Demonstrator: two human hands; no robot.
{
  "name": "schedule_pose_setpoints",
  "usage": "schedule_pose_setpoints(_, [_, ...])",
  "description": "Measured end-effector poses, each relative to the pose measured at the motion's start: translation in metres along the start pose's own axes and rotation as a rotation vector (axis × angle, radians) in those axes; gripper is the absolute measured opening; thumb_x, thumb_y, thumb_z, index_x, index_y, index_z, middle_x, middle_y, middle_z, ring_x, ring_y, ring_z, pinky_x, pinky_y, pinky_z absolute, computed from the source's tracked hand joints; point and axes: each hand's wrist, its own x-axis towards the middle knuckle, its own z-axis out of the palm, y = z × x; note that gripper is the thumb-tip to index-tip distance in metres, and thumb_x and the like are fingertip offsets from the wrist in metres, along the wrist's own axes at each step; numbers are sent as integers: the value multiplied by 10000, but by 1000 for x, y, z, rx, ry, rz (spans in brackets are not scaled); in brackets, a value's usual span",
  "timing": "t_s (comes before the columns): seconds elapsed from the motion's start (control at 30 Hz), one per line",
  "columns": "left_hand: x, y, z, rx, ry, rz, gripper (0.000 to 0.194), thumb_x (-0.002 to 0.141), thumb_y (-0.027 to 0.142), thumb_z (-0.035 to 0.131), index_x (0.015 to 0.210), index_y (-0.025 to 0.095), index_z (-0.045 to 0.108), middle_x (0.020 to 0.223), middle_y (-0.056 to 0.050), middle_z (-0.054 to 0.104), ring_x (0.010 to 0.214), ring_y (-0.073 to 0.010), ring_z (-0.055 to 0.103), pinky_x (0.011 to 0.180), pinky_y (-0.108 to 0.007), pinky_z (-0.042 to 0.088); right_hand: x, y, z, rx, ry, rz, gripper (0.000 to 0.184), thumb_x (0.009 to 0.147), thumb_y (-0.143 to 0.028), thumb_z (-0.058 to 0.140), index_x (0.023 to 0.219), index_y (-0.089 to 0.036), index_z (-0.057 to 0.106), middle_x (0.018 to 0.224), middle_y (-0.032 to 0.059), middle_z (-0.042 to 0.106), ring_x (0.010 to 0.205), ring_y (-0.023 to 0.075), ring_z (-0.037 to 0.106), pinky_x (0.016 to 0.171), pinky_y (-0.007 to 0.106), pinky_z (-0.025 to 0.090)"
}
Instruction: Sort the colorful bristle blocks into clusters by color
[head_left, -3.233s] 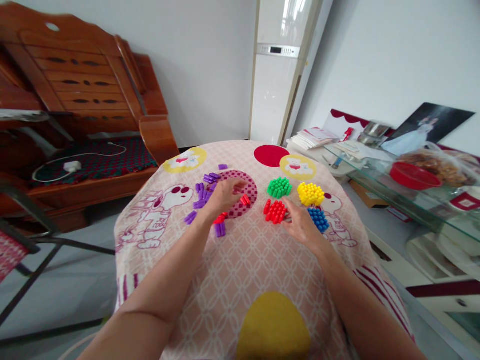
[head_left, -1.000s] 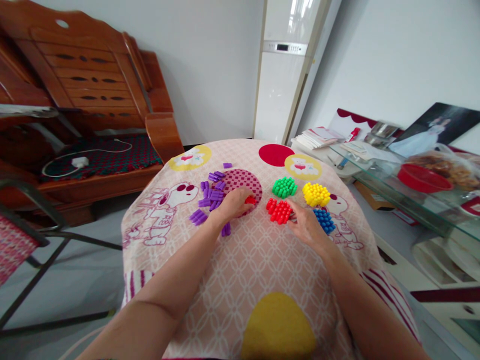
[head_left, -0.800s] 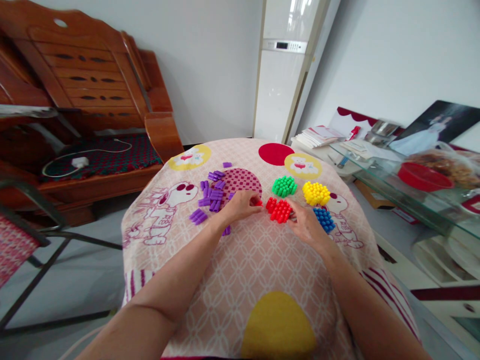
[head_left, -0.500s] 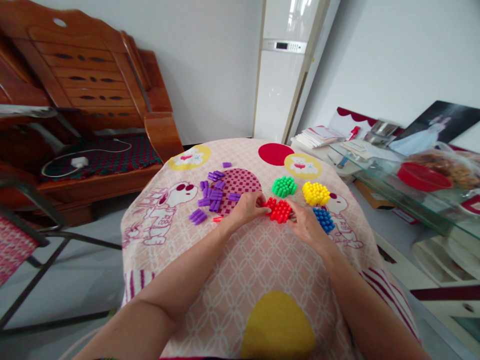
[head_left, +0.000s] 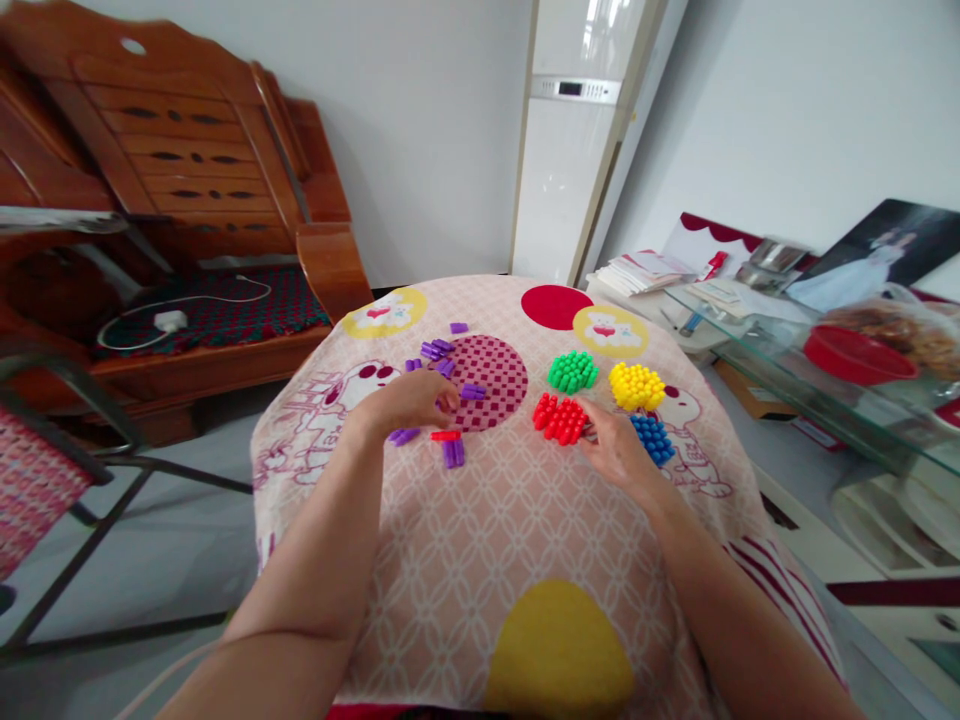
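Observation:
My left hand (head_left: 420, 398) is over the loose purple plastic pieces (head_left: 436, 350) on the left, its fingers bent downward and apart, with nothing seen between them. The hand hides part of the purple pile. Just below its fingertips lies a small red piece (head_left: 445, 436), touching a purple piece (head_left: 454, 454). My right hand (head_left: 613, 442) grips the right edge of a red block of knobbed plastic pieces (head_left: 560, 418), which rests on the cloth. Behind it stands a green block (head_left: 573, 371). A yellow block (head_left: 637, 386) and a blue block (head_left: 652, 440) are beside the right hand.
A patterned cloth (head_left: 555, 530) covers the round table. To the right is a glass shelf (head_left: 757, 345) with papers and a red bowl (head_left: 859, 353). A wooden bench (head_left: 187, 170) stands at the left, near a folding chair (head_left: 45, 480).
My left hand has let go of the red block and moved left over the purple pieces. A purple piece now lies below the small red one. The right hand stays at the red block.

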Motion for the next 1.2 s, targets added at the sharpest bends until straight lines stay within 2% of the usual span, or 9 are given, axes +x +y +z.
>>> schedule_pose_setpoints(0.1, [-2,3,6,112,-146,9,204,635,200,732,837,222,749,812,-3,732,731,-171,635,639,-234,423,1,2,0,4,6,-4,631,753,-41,569,1377,-132,546,1155,143,718,1019,260,695,918,392,553])
schedule_pose_setpoints(0.17, [1,7,10,188,-184,-13,152,677,182,697,822,205,740,827,-21,730,749,-177,636,640,-241,419,1,3,0,8,3,-12,631,752,-41,567,1375,-138,549,1162,141,717,1010,256,697,909,389,556])
schedule_pose_setpoints(0.27, [4,12,11,221,-91,-20,139,792,194,605,858,188,728,913,-52,736,837,-189,646,706,-255,440,0,2,-1,15,-6,-21,638,751,-35,554,1378,-155,547,1149,125,725,989,244,704,888,365,559])
schedule_pose_setpoints(0.4, [11,23,12,46,154,49,265,915,243,478,1050,195,701,1050,-58,737,942,-190,659,821,-279,465,-1,-1,-2,-15,6,-15,627,746,-30,546,1365,-133,553,1090,125,741,937,242,716,834,336,563])
schedule_pose_setpoints(0.47, [17,33,20,-46,218,120,276,921,236,473,1080,202,696,1119,-52,730,1009,-187,656,888,-286,464,-1,-3,-2,-26,12,-17,618,745,-29,544,1354,-132,560,1060,118,747,901,233,721,807,319,561])
schedule_pose_setpoints(0.53, [24,44,31,-124,224,182,257,887,197,513,1069,199,695,1116,-46,733,1011,-179,659,889,-277,470,-1,-4,-3,-31,15,-19,616,742,-22,535,1347,-136,564,1055,112,747,875,219,723,787,302,557])
schedule_pose_setpoints(0.73, [40,65,63,-264,227,217,187,751,66,595,900,157,659,821,-16,711,743,-136,643,673,-223,452,-1,-6,-4,-48,8,-20,602,742,-31,535,1332,-143,577,1049,112,747,874,217,718,788,304,552])
schedule_pose_setpoints(0.87, [44,72,72,-273,238,234,152,730,37,584,811,160,625,769,-4,678,701,-125,611,650,-222,433,-2,-4,-3,-58,17,-17,610,750,-41,541,1351,-143,562,1075,118,741,892,221,716,815,316,551])
schedule_pose_setpoints(1.2, [52,71,90,-366,306,127,278,648,51,652,858,182,524,770,26,613,685,-125,604,590,-215,435,0,-5,-3,-75,13,-7,623,743,-45,556,1362,-118,554,1077,140,737,913,239,710,839,342,554])
